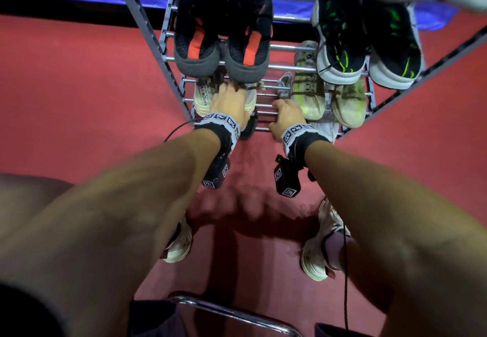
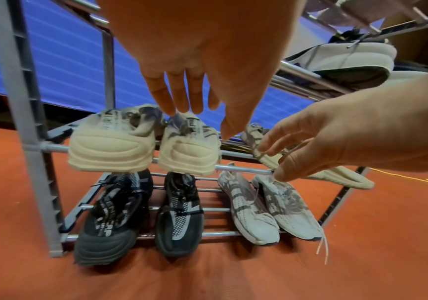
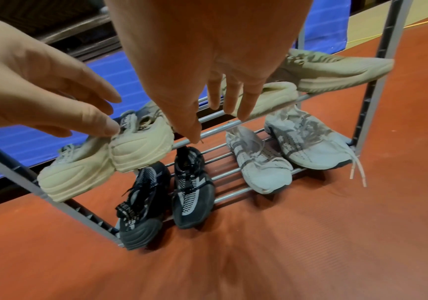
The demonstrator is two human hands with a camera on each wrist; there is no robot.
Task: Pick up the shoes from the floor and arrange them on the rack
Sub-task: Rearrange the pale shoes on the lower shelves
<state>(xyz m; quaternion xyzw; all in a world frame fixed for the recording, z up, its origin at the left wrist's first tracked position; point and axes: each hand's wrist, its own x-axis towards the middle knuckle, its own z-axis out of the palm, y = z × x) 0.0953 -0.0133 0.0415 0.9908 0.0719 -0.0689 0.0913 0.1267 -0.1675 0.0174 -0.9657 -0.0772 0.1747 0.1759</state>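
Observation:
A cream pair of sneakers stands heels-out at the left of a lower shelf of the grey metal rack. My left hand is over them, its straight fingertips touching their collars, nothing gripped. In the head view my left hand covers the cream pair. My right hand is beside them at the same shelf's front bar, fingers loosely spread and holding nothing. The right wrist view shows my right hand and the cream pair.
Black-red shoes and black-green shoes sit a tier up. Beige shoes share the cream pair's shelf. Black shoes and grey-white shoes fill the bottom tier. My own feet stand on red floor. A chrome chair frame is near.

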